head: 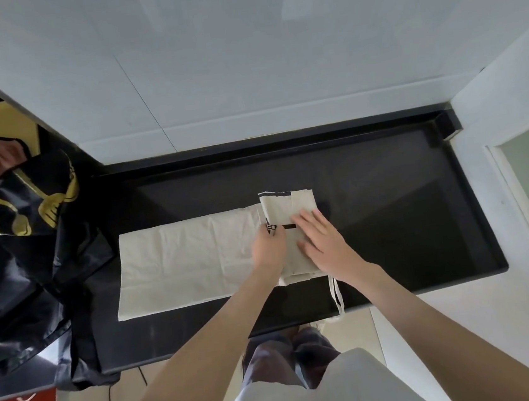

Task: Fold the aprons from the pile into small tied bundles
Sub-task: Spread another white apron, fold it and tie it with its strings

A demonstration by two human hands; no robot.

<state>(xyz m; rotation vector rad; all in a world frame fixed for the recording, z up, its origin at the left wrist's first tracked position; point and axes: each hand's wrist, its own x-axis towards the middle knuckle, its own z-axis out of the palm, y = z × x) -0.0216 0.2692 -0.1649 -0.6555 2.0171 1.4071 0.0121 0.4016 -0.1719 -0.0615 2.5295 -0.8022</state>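
Right hand point(318, 237) presses flat, fingers straight, pinning the folded end of the long cream cotton apron point(190, 258); left hand point(266, 244), just beside, pinches the fold edge, probably squaring it.

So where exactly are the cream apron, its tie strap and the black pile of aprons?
cream apron point(190, 258), head view, on its flat unfolded part.
tie strap point(337, 296), head view, on the dangling loop.
black pile point(16, 261), head view, on the shiny heap's middle.

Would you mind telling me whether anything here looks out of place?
One cream tie dangles over the front edge of the counter, loose from the folded cream apron; the black pile also spills over the edge at left.
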